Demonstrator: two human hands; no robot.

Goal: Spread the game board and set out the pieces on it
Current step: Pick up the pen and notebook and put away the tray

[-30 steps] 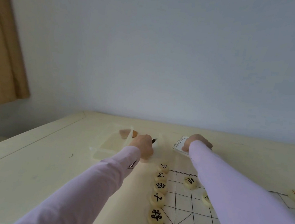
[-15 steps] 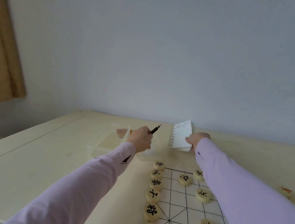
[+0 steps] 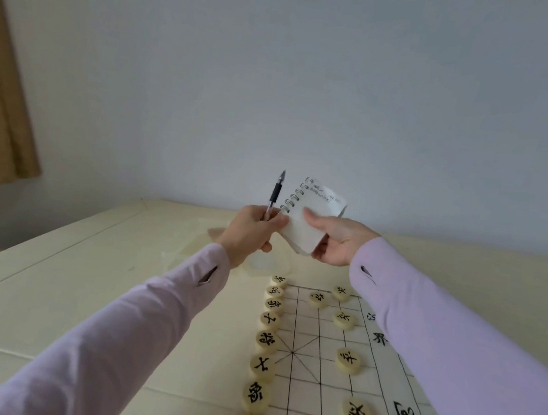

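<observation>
Cream-coloured round pieces [image 3: 266,339] with black characters stand in a column along the left edge of the game board [image 3: 307,377], which lies spread flat on the pale table [image 3: 49,283]. A few more sit on the grid to the right. Above the board's far end, the left hand [image 3: 251,228] grips a black pen [image 3: 275,193], tip upward. The right hand [image 3: 337,241] pinches a small spiral notepad [image 3: 308,225], thumb on its front page. The hands are close together, with the left knuckles just beside the spiral.

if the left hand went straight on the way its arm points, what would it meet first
Probably the spiral notepad held in the right hand, just past the left hand; depth is unclear.
</observation>
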